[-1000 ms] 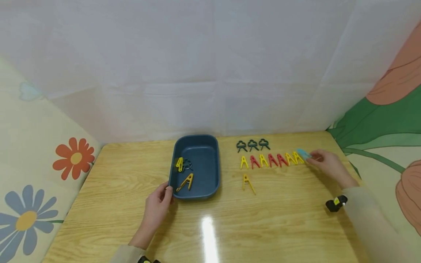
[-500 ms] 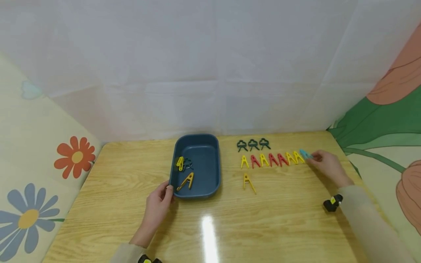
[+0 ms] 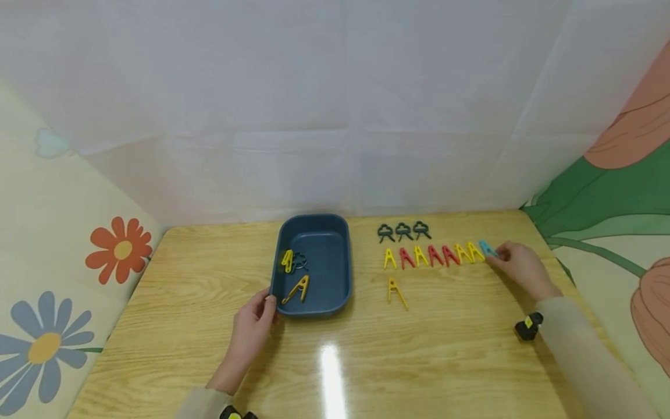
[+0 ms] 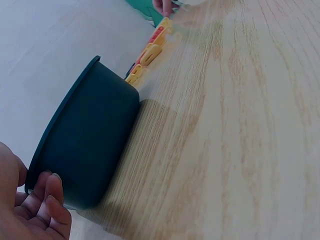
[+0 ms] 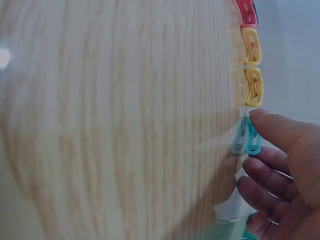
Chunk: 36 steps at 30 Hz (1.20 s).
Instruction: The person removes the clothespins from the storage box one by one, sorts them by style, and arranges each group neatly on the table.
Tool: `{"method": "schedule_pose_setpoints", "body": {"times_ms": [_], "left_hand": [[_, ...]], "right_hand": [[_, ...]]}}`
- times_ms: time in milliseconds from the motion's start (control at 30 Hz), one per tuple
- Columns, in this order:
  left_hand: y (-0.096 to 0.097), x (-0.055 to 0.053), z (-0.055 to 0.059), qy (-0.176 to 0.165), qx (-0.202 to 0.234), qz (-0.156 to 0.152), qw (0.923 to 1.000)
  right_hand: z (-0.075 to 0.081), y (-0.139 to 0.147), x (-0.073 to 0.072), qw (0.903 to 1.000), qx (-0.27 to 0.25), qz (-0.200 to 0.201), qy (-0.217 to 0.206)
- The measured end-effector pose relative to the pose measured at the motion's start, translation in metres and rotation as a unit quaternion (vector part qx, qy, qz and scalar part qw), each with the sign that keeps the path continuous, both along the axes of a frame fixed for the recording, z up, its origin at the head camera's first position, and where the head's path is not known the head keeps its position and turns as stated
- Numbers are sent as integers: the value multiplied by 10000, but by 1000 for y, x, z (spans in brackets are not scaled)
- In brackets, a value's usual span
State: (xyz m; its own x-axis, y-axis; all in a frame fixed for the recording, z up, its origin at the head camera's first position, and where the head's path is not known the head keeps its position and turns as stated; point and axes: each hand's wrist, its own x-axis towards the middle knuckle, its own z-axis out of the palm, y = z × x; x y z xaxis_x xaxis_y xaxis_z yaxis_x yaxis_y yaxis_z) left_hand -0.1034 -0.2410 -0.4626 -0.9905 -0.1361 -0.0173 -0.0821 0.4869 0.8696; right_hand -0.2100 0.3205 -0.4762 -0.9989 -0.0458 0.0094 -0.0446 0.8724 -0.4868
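My left hand [image 3: 252,329] grips the near left corner of a dark blue plastic bin [image 3: 335,305], with fingers against its outer wall [image 4: 92,135]. Inside the bin lie a yellow clip [image 3: 287,261], a dark green clip [image 3: 299,261] and an orange-yellow clothespin [image 3: 297,289]. At the right end of a row of red and yellow clothespins, my right hand [image 3: 520,269] pinches a light blue clothespin [image 3: 488,248] standing on the table. The right wrist view has the thumb on one side of that blue clothespin [image 5: 253,136] and the fingers on the other.
Behind the row lie three dark green clips [image 3: 403,231]. One yellow clothespin [image 3: 396,292] lies in front of it. A white sheet [image 3: 251,116] hangs along the wooden table's [image 3: 419,361] back edge. Flower-printed panels [image 3: 47,233] flank both sides.
My right hand has set the light blue clothespin at the row's right end, turning it into line with the others. The left hand and bin have stayed put.
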Motion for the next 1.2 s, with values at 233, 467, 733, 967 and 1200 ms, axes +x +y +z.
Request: {"method": "schedule_pose_setpoints", "body": {"times_ms": [233,467,733,967,1200], "left_hand": [[0,-1,0,26,-32,1,10000],[0,-1,0,17,-32,-12,10000],[0,-1,-1,27,-34,-15,10000],[-1,-1,-3,-40,-29,-24,10000],[-1,-1,-1,-93,25,-3,10000]], "right_hand": [[0,0,0,9998,107,-58,-171],[3,-1,4,9997,141,-20,-208],[6,-1,5,9997,118,-19,-205],[5,-1,2,9997,126,29,-225],[6,-3,-1,9995,98,40,-294]]}}
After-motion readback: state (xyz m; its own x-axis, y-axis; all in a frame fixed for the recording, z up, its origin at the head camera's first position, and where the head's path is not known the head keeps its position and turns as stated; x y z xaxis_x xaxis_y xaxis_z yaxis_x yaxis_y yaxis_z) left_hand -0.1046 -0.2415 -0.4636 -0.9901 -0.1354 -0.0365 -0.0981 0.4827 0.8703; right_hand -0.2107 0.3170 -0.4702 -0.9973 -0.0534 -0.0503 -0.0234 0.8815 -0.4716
